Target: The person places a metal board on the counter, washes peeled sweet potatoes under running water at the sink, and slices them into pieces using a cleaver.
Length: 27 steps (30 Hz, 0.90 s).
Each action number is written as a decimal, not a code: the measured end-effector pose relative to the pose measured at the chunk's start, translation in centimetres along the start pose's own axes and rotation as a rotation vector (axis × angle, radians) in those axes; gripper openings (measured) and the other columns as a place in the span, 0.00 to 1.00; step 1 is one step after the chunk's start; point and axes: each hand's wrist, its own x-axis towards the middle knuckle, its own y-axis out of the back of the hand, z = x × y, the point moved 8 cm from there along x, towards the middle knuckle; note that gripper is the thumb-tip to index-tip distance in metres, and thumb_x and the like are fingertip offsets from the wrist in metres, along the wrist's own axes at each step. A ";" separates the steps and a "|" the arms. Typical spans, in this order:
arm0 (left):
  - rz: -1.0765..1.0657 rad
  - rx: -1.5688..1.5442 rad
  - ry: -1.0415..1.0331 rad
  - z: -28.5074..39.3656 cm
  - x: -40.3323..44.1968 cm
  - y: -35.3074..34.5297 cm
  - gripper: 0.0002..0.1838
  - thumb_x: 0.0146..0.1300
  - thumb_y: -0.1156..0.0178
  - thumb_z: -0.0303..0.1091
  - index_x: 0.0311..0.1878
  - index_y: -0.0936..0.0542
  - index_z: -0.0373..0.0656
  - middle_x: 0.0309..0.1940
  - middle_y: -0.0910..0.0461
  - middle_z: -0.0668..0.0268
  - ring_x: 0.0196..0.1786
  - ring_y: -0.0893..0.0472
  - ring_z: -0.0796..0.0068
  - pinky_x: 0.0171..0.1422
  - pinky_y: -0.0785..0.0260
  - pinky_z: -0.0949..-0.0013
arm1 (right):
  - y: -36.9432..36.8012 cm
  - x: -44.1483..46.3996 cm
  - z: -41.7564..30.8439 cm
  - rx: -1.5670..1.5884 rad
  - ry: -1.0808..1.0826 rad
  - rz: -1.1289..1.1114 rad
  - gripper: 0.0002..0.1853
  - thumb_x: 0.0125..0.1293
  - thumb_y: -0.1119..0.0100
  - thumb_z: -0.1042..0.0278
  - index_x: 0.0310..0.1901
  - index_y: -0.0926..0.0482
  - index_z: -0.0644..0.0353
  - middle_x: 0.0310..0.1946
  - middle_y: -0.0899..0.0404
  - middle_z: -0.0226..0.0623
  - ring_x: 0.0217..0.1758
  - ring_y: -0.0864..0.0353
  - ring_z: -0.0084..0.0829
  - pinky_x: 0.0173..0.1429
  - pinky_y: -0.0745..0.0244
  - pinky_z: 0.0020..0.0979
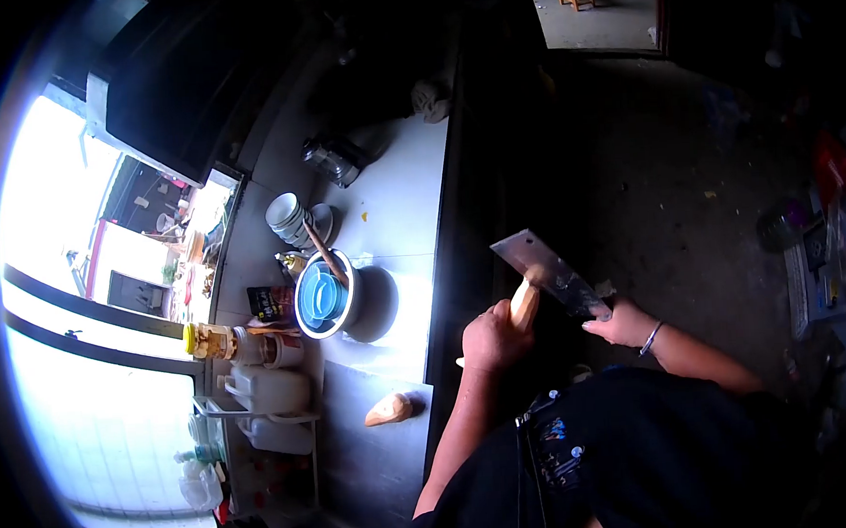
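My left hand (492, 338) is wrapped round a pale, elongated root-like vegetable (524, 307), whose upper end points up against the cleaver. The fingers of my right hand (624, 324) are closed on the near end of a broad-bladed cleaver (563, 281); its handle is hidden in the hand. The blade slants up to the left, with a small hole near its far corner, and touches or overlaps the vegetable's tip. Both hands are in the air beside the counter. Another pale, tapered piece of vegetable (389, 410) lies on the counter's metal-looking section.
On the white counter (407, 217) stand a white basin (352, 310) with a blue bowl inside, stacked bowls (286, 213) and a glass-like jar (334, 161). Jars (214, 341) and plastic jugs (268, 391) line the window side. A dark floor (618, 180) lies to the right.
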 end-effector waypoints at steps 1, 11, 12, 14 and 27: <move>-0.002 0.000 -0.004 0.1 -0.1 0.0 0.18 0.45 0.38 0.45 0.36 0.25 0.44 0.32 0.20 0.57 0.37 0.20 0.56 0.42 0.28 0.59 | -0.7 -0.2 1.3 0.113 -0.192 -0.100 0.10 0.58 0.41 0.64 0.35 0.23 0.64 0.21 0.25 0.32 0.17 0.30 0.20 0.24 0.34 0.24; -0.083 -0.052 -0.009 0.9 0.4 0.1 0.21 0.43 0.37 0.46 0.40 0.24 0.46 0.34 0.20 0.58 0.39 0.20 0.58 0.44 0.28 0.61 | 0.5 -1.9 -2.5 0.312 -0.007 -0.038 0.06 0.59 0.41 0.71 0.37 0.24 0.62 0.18 0.29 0.26 0.16 0.33 0.15 0.22 0.37 0.20; -0.100 -0.068 0.000 0.8 0.4 0.0 0.21 0.43 0.37 0.46 0.41 0.24 0.46 0.34 0.20 0.58 0.39 0.20 0.58 0.44 0.28 0.62 | 1.6 -2.0 -4.1 0.146 0.202 0.090 0.09 0.58 0.41 0.71 0.40 0.23 0.62 0.21 0.26 0.28 0.19 0.31 0.16 0.24 0.34 0.21; -0.115 -0.084 0.005 0.9 0.5 -0.1 0.22 0.44 0.37 0.47 0.41 0.24 0.46 0.34 0.19 0.58 0.39 0.20 0.58 0.44 0.28 0.62 | 2.6 -2.6 -6.4 -0.076 0.222 0.139 0.18 0.56 0.40 0.73 0.51 0.25 0.61 0.30 0.19 0.36 0.29 0.21 0.23 0.33 0.27 0.25; -0.115 -0.178 -0.079 1.3 1.0 1.0 0.22 0.41 0.34 0.42 0.40 0.26 0.44 0.37 0.21 0.57 0.43 0.22 0.58 0.48 0.29 0.61 | 5.2 0.8 10.1 -0.104 -0.266 0.282 0.13 0.54 0.38 0.65 0.35 0.25 0.64 0.23 0.23 0.42 0.26 0.21 0.37 0.33 0.26 0.34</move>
